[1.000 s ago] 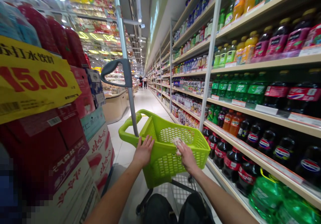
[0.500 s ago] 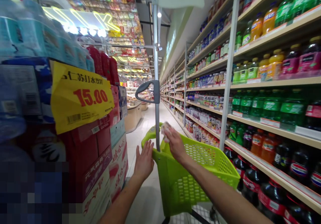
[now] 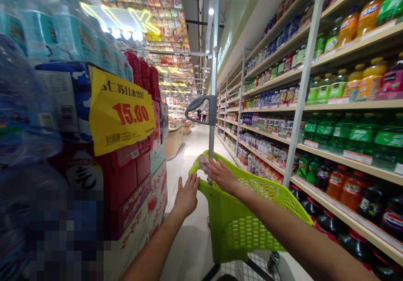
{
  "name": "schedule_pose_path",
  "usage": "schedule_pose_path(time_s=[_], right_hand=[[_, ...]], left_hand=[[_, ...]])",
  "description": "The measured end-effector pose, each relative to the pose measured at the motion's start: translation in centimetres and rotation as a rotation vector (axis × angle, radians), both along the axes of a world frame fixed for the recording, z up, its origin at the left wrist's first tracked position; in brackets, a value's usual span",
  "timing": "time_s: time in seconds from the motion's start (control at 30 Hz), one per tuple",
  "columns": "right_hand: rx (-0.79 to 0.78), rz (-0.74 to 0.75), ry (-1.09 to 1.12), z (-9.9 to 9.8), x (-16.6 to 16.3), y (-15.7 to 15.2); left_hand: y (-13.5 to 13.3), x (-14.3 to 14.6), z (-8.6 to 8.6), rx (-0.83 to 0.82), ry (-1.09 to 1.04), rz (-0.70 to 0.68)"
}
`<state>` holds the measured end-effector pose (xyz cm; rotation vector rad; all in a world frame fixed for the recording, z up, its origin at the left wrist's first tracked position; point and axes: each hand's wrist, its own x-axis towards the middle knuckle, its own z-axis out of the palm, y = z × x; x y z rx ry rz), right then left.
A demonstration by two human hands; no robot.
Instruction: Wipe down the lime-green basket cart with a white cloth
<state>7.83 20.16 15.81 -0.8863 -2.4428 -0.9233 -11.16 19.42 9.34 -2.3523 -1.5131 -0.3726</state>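
A lime-green plastic shopping cart [image 3: 225, 218] stands in front of me, with a grey upright pole [image 3: 213, 62] rising from its near end. Partway up the pole is a grey loop handle [image 3: 200, 109]. My right hand [image 3: 223, 176] holds a crumpled whitish cloth [image 3: 204, 162] under its fingertips, against the cart's upper rim beside the pole. Part of the cloth is hidden by the fingers. With fingers stretched out, my left hand [image 3: 187, 195] is at the rim's left corner, its fingertips touching or very near the green plastic.
Stacked drink cartons [image 3: 126, 188] with a yellow price sign [image 3: 122, 111] and wrapped blue bottles [image 3: 72, 29] rise close on the left. Shelves of bottled drinks [image 3: 355, 125] line the right. A tiled aisle [image 3: 198, 138] runs ahead, with people [image 3: 201, 115] far off.
My right hand has moved left with the cloth, from right of the pole to its left side, along the cart's rim. My left hand stays at the corner. The view has turned slightly left.
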Motion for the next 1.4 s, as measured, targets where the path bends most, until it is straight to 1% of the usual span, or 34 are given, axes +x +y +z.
schedule_pose_path(time_s=[0.07, 0.1, 0.13, 0.17, 0.2, 0.23, 0.3, 0.37, 0.43, 0.5, 0.57, 0.63, 0.67, 0.7, 0.8, 0.83, 0.87, 0.9, 0.93, 1.03, 1.07, 1.1, 1.13, 1.23, 1.3, 1.33, 1.4], right_hand=[[0.065, -0.037, 0.109, 2.6, -0.2, 0.5], [0.088, -0.048, 0.144, 3.5, -0.2, 0.7], [0.098, -0.051, 0.154, 3.6, -0.2, 0.8], [0.092, -0.044, 0.136, 3.1, -0.1, 0.7], [0.075, -0.030, 0.099, 1.8, 0.0, 0.5], [0.053, -0.018, 0.058, -0.1, 0.2, 0.1], [0.021, 0.001, 0.004, -4.7, 0.4, -0.8], [0.018, -0.040, 0.051, -9.2, 0.5, -1.7], [0.002, -0.096, 0.125, -13.0, 0.5, -2.4], [-0.059, -0.140, 0.162, -16.2, 0.6, -3.1], [-0.167, -0.183, 0.153, -18.9, 0.8, -4.0], [-0.270, -0.226, 0.138, -20.5, 1.3, -4.7], [-0.294, -0.244, 0.142, -20.6, 1.6, -4.9], [-0.291, -0.257, 0.161, -20.3, 1.9, -5.0], [-0.172, -0.306, 0.293, -18.0, 3.2, -4.4], [-0.137, -0.335, 0.342, -17.4, 3.7, -4.2], [-0.126, -0.364, 0.373, -17.2, 4.1, -4.1], [-0.143, -0.383, 0.376, -17.4, 4.6, -4.1], [-0.184, -0.394, 0.354, -18.1, 5.0, -4.4], [-0.343, -0.387, 0.224, -21.2, 6.2, -5.7], [-0.367, -0.391, 0.203, -21.8, 6.7, -6.0], [-0.363, -0.401, 0.208, -21.9, 7.2, -6.2], [-0.333, -0.417, 0.238, -21.6, 7.6, -6.2], [-0.166, -0.497, 0.402, -18.9, 9.2, -4.7], [-0.112, -0.548, 0.467, -17.6, 10.1, -3.4], [-0.127, -0.559, 0.462, -17.7, 10.6, -2.9], [-0.222, -0.573, 0.404, -19.1, 11.3, -2.5]], left_hand=[[0.0, 0.1, -0.2, 0.019, -0.001, -0.003], [0.0, 0.1, -0.3, 0.029, -0.001, 0.002], [-0.1, 0.1, -0.4, 0.039, -0.002, 0.010], [-0.2, 0.1, -0.5, 0.048, -0.002, 0.020], [-0.3, 0.0, -0.6, 0.054, -0.001, 0.027], [-0.4, 0.0, -0.8, 0.058, 0.001, 0.032], [-0.8, -0.2, -1.0, 0.060, 0.010, 0.033], [-1.2, -0.3, -1.4, 0.049, 0.018, 0.045], [-1.6, -0.2, -2.0, 0.031, 0.024, 0.072], [-2.0, 0.1, -2.9, 0.018, 0.034, 0.089], [-2.4, 0.5, -3.8, 0.015, 0.044, 0.076], [-2.7, 1.0, -4.6, 0.012, 0.053, 0.049], [-2.8, 1.3, -4.9, 0.007, 0.055, 0.036], [-3.0, 1.6, -5.2, 0.000, 0.055, 0.027], [-3.2, 2.8, -5.7, -0.023, 0.044, 0.010], [-3.4, 3.2, -5.9, -0.029, 0.043, 0.001], [-3.5, 3.7, -6.0, -0.034, 0.046, -0.012], [-3.6, 4.2, -6.2, -0.039, 0.053, -0.030], [-3.7, 4.7, -6.4, -0.043, 0.063, -0.052], [-3.9, 6.5, -6.8, -0.045, 0.093, -0.117], [-3.8, 7.1, -6.7, -0.041, 0.099, -0.141], [-3.6, 7.9, -6.5, -0.032, 0.101, -0.165], [-3.3, 8.7, -6.1, -0.019, 0.100, -0.190], [-1.8, 11.5, -4.4, 0.019, 0.088, -0.243], [-0.7, 13.3, -3.3, 0.010, 0.098, -0.253], [-0.2, 14.1, -2.8, -0.005, 0.113, -0.252], [0.6, 15.2, -2.2, -0.045, 0.150, -0.231]])
